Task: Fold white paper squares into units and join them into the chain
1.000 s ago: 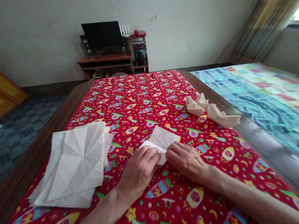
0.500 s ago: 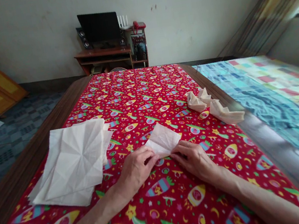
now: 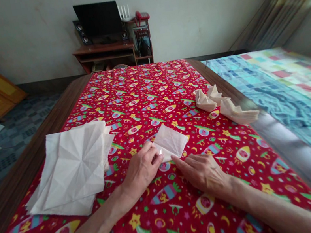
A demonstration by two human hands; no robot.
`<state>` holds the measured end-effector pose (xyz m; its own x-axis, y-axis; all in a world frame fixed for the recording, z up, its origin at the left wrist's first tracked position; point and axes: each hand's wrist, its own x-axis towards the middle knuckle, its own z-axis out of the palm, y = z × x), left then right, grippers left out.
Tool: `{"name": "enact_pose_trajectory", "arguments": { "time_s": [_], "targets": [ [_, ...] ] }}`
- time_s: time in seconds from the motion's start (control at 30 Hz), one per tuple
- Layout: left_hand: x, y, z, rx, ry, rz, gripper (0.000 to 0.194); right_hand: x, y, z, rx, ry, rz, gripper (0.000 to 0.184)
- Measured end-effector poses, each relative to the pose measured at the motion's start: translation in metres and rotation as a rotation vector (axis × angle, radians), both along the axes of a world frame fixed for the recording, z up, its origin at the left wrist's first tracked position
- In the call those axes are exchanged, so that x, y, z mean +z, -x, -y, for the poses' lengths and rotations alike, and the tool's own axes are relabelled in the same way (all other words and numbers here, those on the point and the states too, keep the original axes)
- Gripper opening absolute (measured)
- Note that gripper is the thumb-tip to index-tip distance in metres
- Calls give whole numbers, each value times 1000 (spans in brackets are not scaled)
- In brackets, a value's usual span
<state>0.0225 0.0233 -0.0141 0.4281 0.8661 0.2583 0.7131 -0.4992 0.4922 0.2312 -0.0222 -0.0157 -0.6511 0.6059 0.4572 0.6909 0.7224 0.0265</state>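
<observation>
The paper [image 3: 174, 139] is held on the cloth [image 3: 157, 230] over the bench [image 3: 53, 116], between both hands. Its near left edge is pinched by the clamped fingers of the left hand [image 3: 142, 165]. Its near corner is touched by the extended index finger of the right hand [image 3: 204, 170]; whether the thumb is clamped there cannot be told. The stack [image 3: 73, 163] is laid left, the folded shapes [image 3: 231, 110] right. A computer tower [image 3: 143, 43] is held in the far desk [image 3: 101, 49].
</observation>
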Motion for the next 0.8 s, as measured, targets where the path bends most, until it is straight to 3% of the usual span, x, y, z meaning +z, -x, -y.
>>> {"name": "enact_pose_trajectory", "arguments": {
  "time_s": [0.27, 0.6, 0.73, 0.8],
  "targets": [
    [1, -1, -2, 14, -3, -23, 17, -3, 1, 3, -77, 99, 102, 30],
    [-1, 0, -3, -3, -6, -14, 19, -5, 1, 2, -102, 149, 86, 30],
    [-2, -1, -1, 13, -50, -19, 6, -4, 1, 1, -113, 170, 81, 29],
    [-1, -1, 0, 29, -106, -45, 24, -4, 2, 1, -115, 176, 69, 29]
  ]
}}
